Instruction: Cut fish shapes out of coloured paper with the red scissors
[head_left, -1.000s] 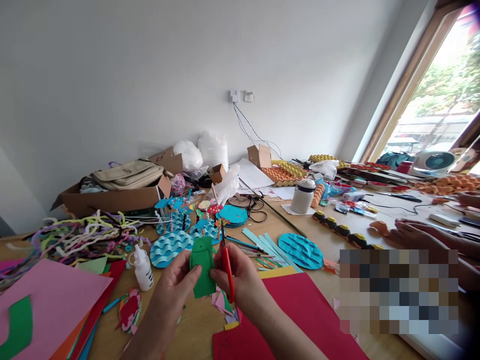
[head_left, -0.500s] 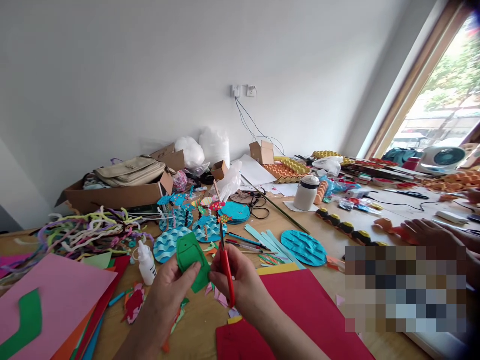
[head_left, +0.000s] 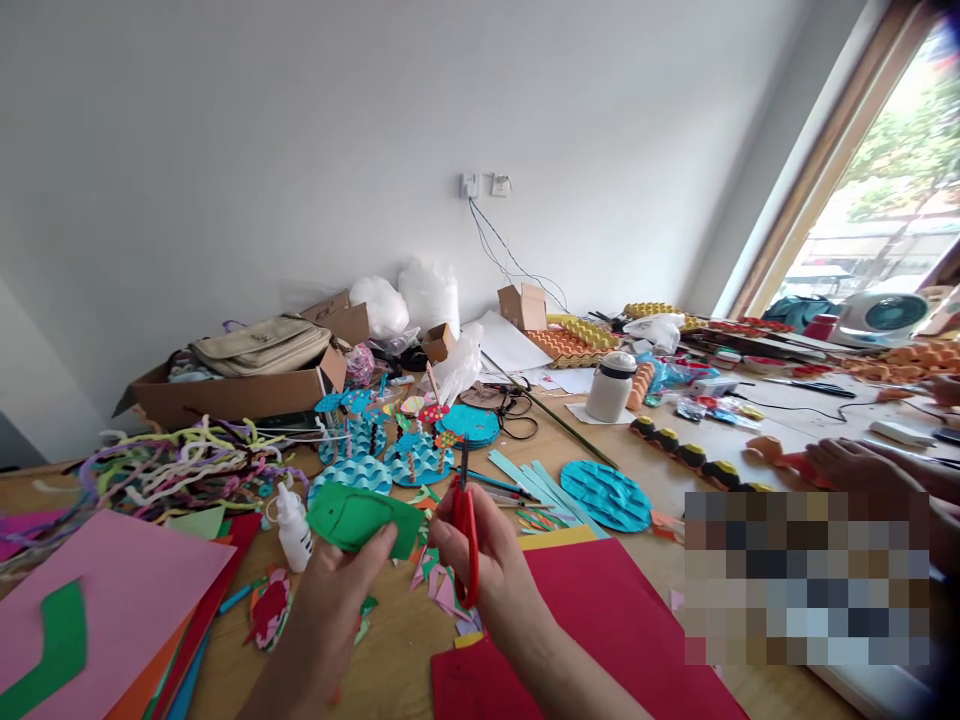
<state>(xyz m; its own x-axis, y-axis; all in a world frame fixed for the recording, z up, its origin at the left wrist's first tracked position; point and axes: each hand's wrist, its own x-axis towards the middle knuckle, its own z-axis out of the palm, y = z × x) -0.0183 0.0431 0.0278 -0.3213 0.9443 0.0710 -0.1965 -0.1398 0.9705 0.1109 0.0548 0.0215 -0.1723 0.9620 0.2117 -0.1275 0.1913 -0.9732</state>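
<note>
Between the thumb and fingers of my left hand [head_left: 349,570] is a piece of green paper [head_left: 352,517] with a fish outline drawn on it, one end rounded. My right hand [head_left: 487,555] is wrapped round red-handled scissors [head_left: 466,545], whose blades point up and away from me. The scissors stand apart from the paper, just to its right. Below the hands, small paper scraps [head_left: 442,590] lie on the wooden table. A red sheet [head_left: 600,630] is under my right forearm.
Left of my hands stand a white glue bottle [head_left: 295,530] and a stack of coloured paper topped by a pink sheet [head_left: 142,590]. Pipe cleaners [head_left: 195,465] lie in a tangle behind. Blue wavy discs [head_left: 606,495] and a white jar [head_left: 611,387] sit farther back. Another person's hand [head_left: 862,465] is at right.
My left hand has turned the green paper from upright to nearly level, its rounded end now pointing left. The scissors have shifted slightly right, away from the paper.
</note>
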